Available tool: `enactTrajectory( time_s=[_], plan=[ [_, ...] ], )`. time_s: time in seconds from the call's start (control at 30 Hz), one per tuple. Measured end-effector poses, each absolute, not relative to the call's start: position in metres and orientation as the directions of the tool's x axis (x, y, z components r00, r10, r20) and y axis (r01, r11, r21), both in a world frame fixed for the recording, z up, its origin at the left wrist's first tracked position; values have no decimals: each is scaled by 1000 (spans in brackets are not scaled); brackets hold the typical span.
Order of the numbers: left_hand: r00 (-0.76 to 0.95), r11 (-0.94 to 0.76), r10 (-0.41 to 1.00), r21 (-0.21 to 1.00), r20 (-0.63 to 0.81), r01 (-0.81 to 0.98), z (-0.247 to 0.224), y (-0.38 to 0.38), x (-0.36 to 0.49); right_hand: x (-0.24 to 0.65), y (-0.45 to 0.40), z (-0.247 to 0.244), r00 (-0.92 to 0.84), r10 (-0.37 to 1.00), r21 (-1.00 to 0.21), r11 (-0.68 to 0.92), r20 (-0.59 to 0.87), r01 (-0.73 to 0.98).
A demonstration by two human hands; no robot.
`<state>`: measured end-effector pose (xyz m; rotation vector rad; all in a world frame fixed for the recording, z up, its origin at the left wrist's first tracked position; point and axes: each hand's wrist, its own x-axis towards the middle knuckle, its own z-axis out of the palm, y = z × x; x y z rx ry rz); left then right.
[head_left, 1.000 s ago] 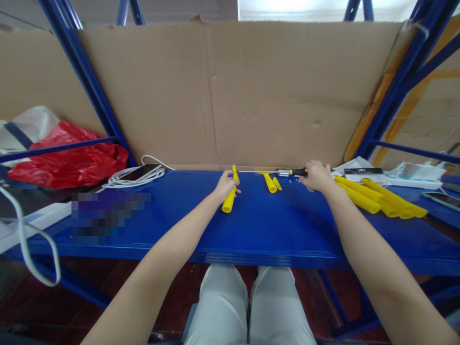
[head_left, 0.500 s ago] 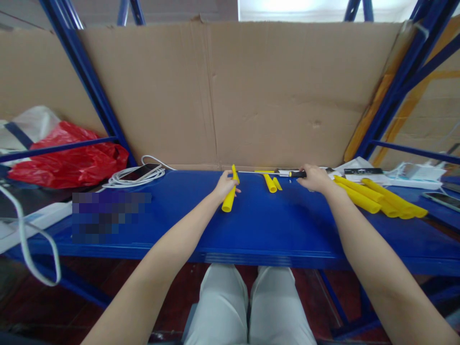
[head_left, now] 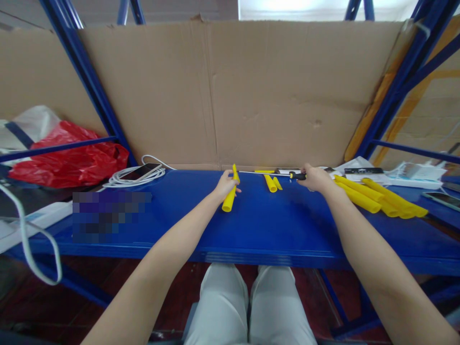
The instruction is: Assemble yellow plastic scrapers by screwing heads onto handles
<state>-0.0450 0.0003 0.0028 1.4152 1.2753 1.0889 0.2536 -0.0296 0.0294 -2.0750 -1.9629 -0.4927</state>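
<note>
My left hand (head_left: 225, 184) is closed around a yellow tube (head_left: 229, 200), held tilted above the blue table with its round open end toward me. In my right hand (head_left: 313, 177) is a screwdriver (head_left: 297, 176) with a black and yellow handle. Its long metal shaft points left and its tip reaches the upper part of the tube; whether it touches or enters the tube I cannot tell. Between the hands, several short yellow pieces (head_left: 270, 183) lie near the back of the table.
Several yellow tubes (head_left: 362, 197) are piled at the right, beside a power strip (head_left: 413, 181). A phone (head_left: 141, 172) with a coiled white cable (head_left: 120, 181) lies at the left. A red plastic bag (head_left: 72, 158) sits farther left. Cardboard (head_left: 280, 96) walls off the back.
The screwdriver has shifted very slightly, its handle a touch lower and to the right. My left hand and the tube stay almost where they were.
</note>
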Motion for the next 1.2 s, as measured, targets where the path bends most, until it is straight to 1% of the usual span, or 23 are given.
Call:
enactTrajectory(
  time_s=[0.1, 0.23, 0.33, 0.47, 0.57, 0.7, 0.8, 0.93, 1.03, 1.13, 1.2],
  plan=[
    [70, -47, 997, 982, 34, 184, 3, 1, -45, 256, -28, 29, 3, 922, 52, -25, 386, 998],
    [77, -47, 996, 981, 33, 186, 3, 0, -45, 258, -26, 28, -15, 932, 18, 9, 361, 1000],
    [74, -41, 997, 977, 26, 208, 4, -1, -45, 258, -25, 28, -35, 923, 37, 23, 383, 999],
    [65, -29, 998, 977, 15, 213, 4, 0, -45, 256, -27, 28, -36, 902, 84, 0, 430, 996],
    [63, -34, 998, 979, 22, 203, 4, 0, -45, 254, -29, 28, 3, 908, 58, -30, 420, 998],
    [62, -36, 998, 978, 24, 203, 4, 0, -45, 252, -30, 29, 50, 933, 25, -63, 356, 998],
    [67, -39, 997, 980, 26, 196, 4, -1, -45, 253, -30, 30, 35, 936, 41, -52, 350, 998],
    [68, -39, 997, 980, 26, 194, 4, -1, -44, 256, -28, 30, -19, 923, 57, -3, 383, 998],
    [69, -44, 997, 979, 31, 199, 3, 0, -45, 255, -29, 30, -27, 911, 77, -5, 411, 997],
    [78, -51, 996, 977, 36, 209, 2, 1, -45, 251, -32, 32, 20, 911, 70, -53, 412, 996],
    [81, -56, 996, 976, 40, 212, 1, 2, -45, 249, -34, 33, 67, 922, 48, -92, 381, 995]
  ],
)
